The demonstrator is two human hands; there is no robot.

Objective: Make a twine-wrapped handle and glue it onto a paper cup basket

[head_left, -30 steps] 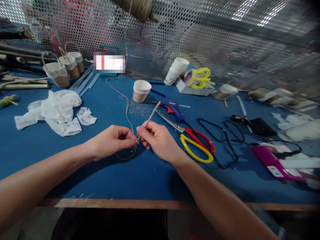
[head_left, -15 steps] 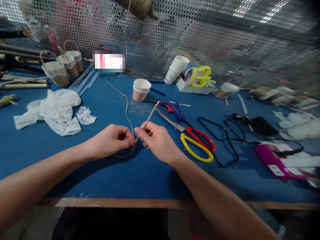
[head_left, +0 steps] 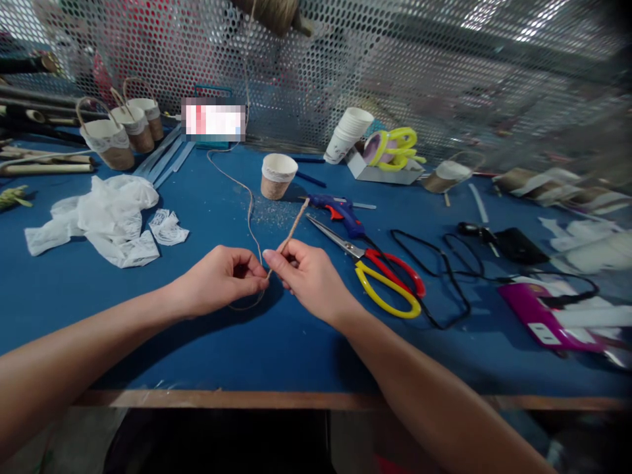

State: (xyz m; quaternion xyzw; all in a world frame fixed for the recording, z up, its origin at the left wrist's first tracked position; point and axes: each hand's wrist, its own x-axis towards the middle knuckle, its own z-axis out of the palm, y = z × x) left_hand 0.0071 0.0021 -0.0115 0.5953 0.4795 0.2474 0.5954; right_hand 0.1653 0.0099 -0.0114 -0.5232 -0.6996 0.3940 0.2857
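1. while the scissors [head_left: 354, 250] lie untouched on the desk [head_left: 207, 362], both hands work left of them on a tan stem [head_left: 296, 224].
2. stem: tilted, upper tip near the scissors' blade points in view, lower end between the hands. looks twine-wrapped, too small to be sure.
3. right hand [head_left: 309, 273]: just left of the scissors, fingers pinched narrow on the stem, thumb on top.
4. left hand [head_left: 224, 280]: farther left of the scissors, fingers narrow at the stem's lower end; can't tell how much is stem, how much is twine.
5. twine [head_left: 251, 197]: left of the scissors, runs down to the hands, slack loop below them.
6. changed over the last second: right thumb has crept a bit toward the left hand, slack loop looks smaller. rest about the same. my read: small finger rolling or winding, same step, nothing released.
7. writing: none readable. panel [head_left: 213, 120] far left beyond the scissors is pixelated out; white cup stack [head_left: 340, 135] beyond the scissors has a tiny print; magenta case [head_left: 528, 309] right of the scissors has a pale patch, no legible brand.
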